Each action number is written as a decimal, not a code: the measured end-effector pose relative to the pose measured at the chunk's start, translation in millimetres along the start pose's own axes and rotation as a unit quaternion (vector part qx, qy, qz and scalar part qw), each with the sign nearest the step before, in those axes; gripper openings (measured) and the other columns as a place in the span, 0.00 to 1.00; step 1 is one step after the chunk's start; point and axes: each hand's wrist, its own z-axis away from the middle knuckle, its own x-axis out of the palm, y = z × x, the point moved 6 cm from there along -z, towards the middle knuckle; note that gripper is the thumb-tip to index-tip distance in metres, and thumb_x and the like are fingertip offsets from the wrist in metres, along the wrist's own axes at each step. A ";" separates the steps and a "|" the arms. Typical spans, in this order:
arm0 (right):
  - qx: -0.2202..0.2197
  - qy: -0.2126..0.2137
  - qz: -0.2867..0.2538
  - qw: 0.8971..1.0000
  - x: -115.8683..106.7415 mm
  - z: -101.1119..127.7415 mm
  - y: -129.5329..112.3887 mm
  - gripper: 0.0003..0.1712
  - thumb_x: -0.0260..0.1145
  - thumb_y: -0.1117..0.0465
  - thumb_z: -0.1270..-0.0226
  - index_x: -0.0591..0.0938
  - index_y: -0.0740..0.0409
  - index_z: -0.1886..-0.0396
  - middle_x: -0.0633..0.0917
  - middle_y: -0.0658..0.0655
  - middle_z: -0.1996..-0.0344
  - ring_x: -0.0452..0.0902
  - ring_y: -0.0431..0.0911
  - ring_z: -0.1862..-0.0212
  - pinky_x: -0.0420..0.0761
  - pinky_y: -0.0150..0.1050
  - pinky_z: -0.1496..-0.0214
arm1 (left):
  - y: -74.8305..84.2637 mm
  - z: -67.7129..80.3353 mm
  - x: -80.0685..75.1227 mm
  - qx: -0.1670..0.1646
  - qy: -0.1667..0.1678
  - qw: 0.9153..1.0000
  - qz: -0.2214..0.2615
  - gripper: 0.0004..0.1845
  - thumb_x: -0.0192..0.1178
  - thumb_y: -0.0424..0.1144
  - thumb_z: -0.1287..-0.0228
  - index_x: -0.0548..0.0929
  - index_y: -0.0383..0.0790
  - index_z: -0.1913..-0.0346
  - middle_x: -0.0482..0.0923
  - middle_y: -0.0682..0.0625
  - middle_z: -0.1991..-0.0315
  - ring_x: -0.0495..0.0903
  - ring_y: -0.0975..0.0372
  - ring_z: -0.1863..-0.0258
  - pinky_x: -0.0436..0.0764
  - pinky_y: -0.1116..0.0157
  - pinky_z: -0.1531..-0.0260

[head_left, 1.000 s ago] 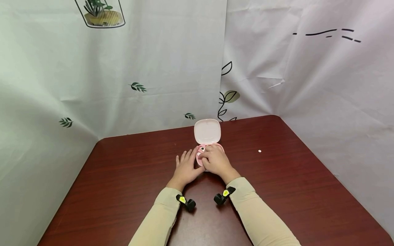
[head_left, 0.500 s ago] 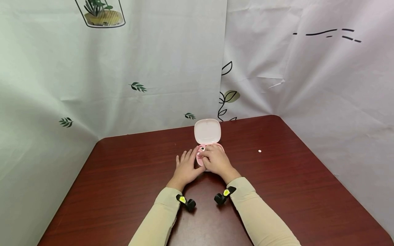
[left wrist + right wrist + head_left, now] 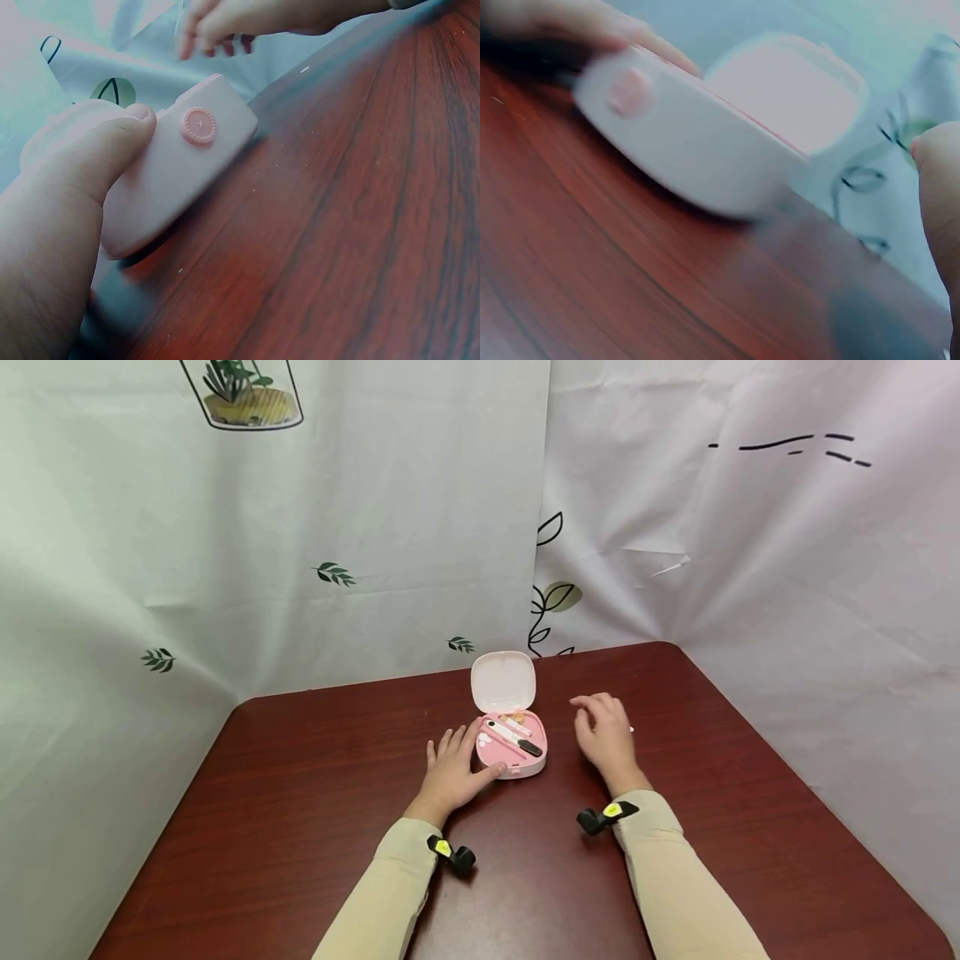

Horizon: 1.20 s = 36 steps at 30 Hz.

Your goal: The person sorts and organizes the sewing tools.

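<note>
We see a pink case standing open on the dark red table, near the middle of the far edge, its lid raised upright toward the curtain. Inside the tray lie a white stick with a black end, set slantwise, some small white pieces at the near left of the tray, and a small orange bit near the hinge; we cannot tell what these are. The left hand rests flat on the table against the left side of the case, fingers straight and spread, the thumb pressed against the case's front corner; from the left wrist we see that thumb lying along the pink wall just beside a round pink button on the front. The right hand is held above the table to the right of the case, apart from it and touching nothing, its fingers loosely bent and holding nothing. Just past the right hand, toward the right edge, a tiny white speck lies on the wood. The right wrist view is blurred and shows only the case's front and lid. A printed white curtain hangs behind the far edge.
</note>
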 end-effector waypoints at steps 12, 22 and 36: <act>0.164 -0.131 0.125 0.970 -41.4 20.5 73.0 0.15 0.59 0.65 0.25 0.82 0.66 0.45 0.79 0.71 0.46 0.71 0.69 0.42 0.70 0.62 0.38 | -1.2 1.4 -2.2 0.003 0.008 1.000 0.007 0.52 0.56 0.73 0.40 0.53 0.54 0.18 0.60 0.38 0.24 0.52 0.41 0.23 0.39 0.34 0.29; 0.203 -0.166 0.151 0.953 -42.1 22.1 77.9 0.13 0.64 0.60 0.27 0.86 0.64 0.53 0.81 0.69 0.50 0.71 0.68 0.44 0.73 0.61 0.43 | -0.8 0.7 0.1 0.006 0.004 1.000 -0.002 0.52 0.55 0.74 0.40 0.52 0.56 0.18 0.60 0.39 0.24 0.53 0.41 0.23 0.41 0.34 0.29; 0.169 -0.126 0.072 0.975 -27.6 19.5 63.6 0.07 0.64 0.61 0.26 0.84 0.60 0.56 0.85 0.61 0.63 0.76 0.59 0.55 0.74 0.56 0.51 | 0.6 1.4 -1.3 0.004 -0.001 1.000 0.002 0.52 0.55 0.73 0.40 0.51 0.56 0.18 0.59 0.39 0.23 0.52 0.41 0.23 0.40 0.34 0.29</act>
